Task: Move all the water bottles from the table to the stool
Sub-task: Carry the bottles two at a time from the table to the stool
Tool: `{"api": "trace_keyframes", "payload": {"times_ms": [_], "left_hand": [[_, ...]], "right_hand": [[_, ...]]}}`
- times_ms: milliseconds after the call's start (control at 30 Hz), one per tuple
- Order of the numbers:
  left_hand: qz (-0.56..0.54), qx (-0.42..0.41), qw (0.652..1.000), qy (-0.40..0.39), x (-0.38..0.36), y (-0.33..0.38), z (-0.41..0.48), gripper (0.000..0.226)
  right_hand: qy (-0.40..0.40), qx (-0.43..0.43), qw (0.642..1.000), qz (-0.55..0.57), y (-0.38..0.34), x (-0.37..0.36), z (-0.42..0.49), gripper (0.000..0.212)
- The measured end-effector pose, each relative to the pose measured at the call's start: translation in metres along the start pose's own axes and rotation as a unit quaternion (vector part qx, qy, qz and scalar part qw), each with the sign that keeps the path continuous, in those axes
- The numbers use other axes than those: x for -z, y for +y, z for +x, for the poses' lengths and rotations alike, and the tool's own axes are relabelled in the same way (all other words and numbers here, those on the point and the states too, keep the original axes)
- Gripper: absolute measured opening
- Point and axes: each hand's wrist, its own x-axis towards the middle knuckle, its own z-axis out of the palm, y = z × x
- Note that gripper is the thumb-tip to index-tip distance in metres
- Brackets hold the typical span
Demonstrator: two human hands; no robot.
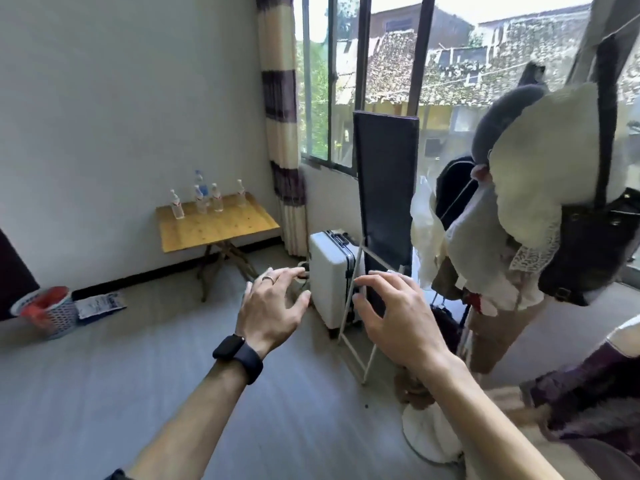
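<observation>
Held nothing in left hand [273, 306] or right hand [391, 317], fingers loosely spread in mid-air. Saw bottles [217, 199] upright on the far left counter [221, 232], well apart from both.

Clear plastic water bottles [199, 199] on matt, perhaps pine table [221, 228]; smooth suitcase [329, 275].

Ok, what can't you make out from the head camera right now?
Head view:
- Water bottles on the table: far and small; two overlap, so the count is unsure.
- Stool: none plainly seen; the left hand partly hides a round thing by the suitcase.
- Hanging clothes: blurred, cut by the right edge.
</observation>
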Motion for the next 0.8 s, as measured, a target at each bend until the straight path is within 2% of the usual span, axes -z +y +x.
{"api": "trace_keyframes", "payload": {"times_ms": [233, 367, 600, 800], "left_hand": [[0.062, 0.092, 0.99, 0.083, 0.034, -0.081, 0.064, 0.042], [0.092, 0.136, 0.979, 0.118, 0.047, -0.143, 0.104, 0.047], [0.132, 0.156, 0.967, 0.154, 0.054, -0.241, 0.201, 0.049], [0.155, 0.143, 0.968, 0.137, 0.043, -0.305, 0.302, 0.049]], "right_hand": [[-0.05, 0.095, 0.994, 0.036, -0.014, -0.077, 0.134, 0.031], [-0.068, 0.126, 0.988, 0.052, -0.027, -0.13, 0.205, 0.031], [-0.082, 0.154, 0.982, 0.072, -0.051, -0.209, 0.327, 0.033], [-0.081, 0.136, 0.984, 0.078, -0.046, -0.267, 0.42, 0.035]]}}
